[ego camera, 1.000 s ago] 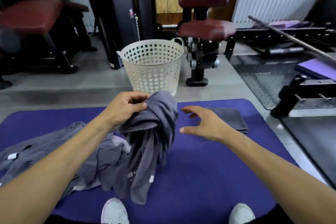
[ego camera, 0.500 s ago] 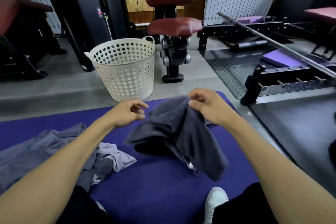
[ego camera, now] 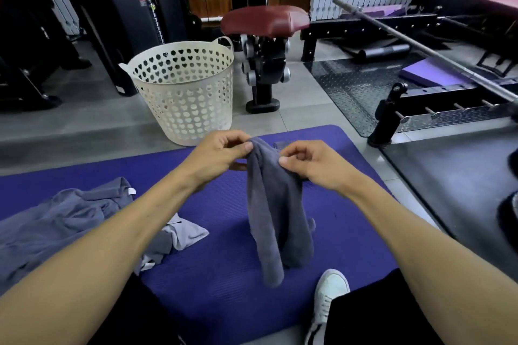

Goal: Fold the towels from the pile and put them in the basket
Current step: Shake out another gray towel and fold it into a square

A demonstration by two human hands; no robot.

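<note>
Two hands up on one towel here. The left hand [ego camera: 221, 155] and the right hand [ego camera: 311, 161] meet at the top edge of a dark grey towel [ego camera: 273, 213], each grip a pinch: left thumb and curled fingers closed on the cloth's upper left corner, right thumb and fingers closed on the fold just beside it. The two grips sit close together, nearly touching, with the towel's top bunched between them.

Below the grips the towel hangs in a long, narrow, gathered drape, its lower end reaching down toward the purple mat [ego camera: 224, 274]; whether the tip touches the mat I cannot tell. Down and to the left of the grips lies the pile of towels [ego camera: 64, 221], grey and crumpled on the mat, partly hidden behind the left forearm, with a paler cloth corner poking out at its near edge.

Beyond the grips and a little left stands the basket [ego camera: 187, 98], cream plastic with heart-shaped holes, upright on the grey floor just past the mat's far edge. Just behind the right grip a flat dark folded towel [ego camera: 283, 145] peeks out on the mat. Farther back, a dark red padded seat [ego camera: 265, 19] on a black gym machine. Below the right forearm, a white shoe [ego camera: 328, 297] rests on the mat.
</note>
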